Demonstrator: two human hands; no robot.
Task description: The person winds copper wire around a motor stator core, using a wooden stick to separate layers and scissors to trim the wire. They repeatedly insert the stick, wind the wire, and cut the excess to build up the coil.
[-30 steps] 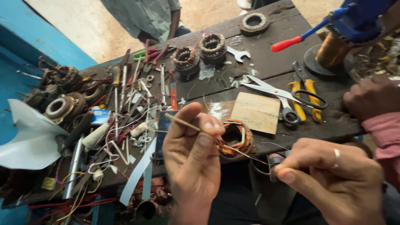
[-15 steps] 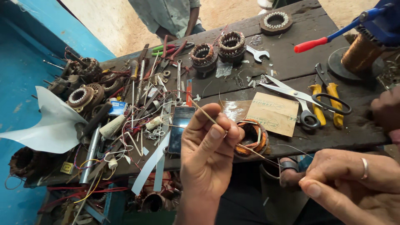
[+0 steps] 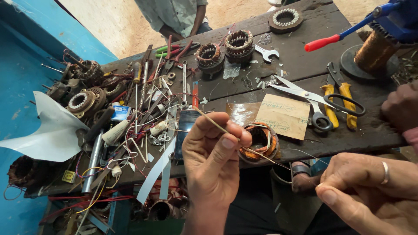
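Wire pinched in left hand fingers, seemingly reaching right hand.

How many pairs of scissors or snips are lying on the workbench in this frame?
2: silver scissors with black handles lying right of the cardboard piece, and yellow-handled snips beside them, partly overlapping. The tool clutter at the left may hide more.

A tan cardboard card with faint green print lies flat on the tabletop, just left of the scissors. Far left of the scissors, among the clutter, sits a small blue-and-white box; a dark phone screen lies between them.
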